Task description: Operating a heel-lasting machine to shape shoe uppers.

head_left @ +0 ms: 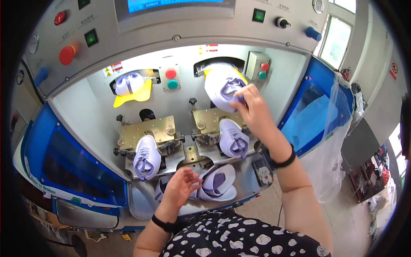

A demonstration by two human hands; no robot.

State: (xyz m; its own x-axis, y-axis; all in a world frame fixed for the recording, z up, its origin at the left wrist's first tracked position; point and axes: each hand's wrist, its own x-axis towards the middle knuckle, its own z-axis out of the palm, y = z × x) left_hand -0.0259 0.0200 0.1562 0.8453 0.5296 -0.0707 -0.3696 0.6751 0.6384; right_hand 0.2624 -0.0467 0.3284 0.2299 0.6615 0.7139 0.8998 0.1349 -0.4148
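At the machine's right rear opening, my right hand pinches the heel collar of a white and lavender sneaker, whose toe points into the opening over a yellow plate. My left hand hovers over the front metal tray, its fingers loosely curled and apart, holding nothing. Beside and partly behind it lie lavender shoe uppers. Two lavender sneakers, a left one and a right one, rest heel toward me at the brass-coloured fixtures. Another sneaker sits in the left rear opening above a yellow plate.
Red and green buttons are on the back wall. A control panel with a screen, knobs and a red stop button overhangs the bay. Blue-framed side doors flank it. A phone lies on the tray's right end.
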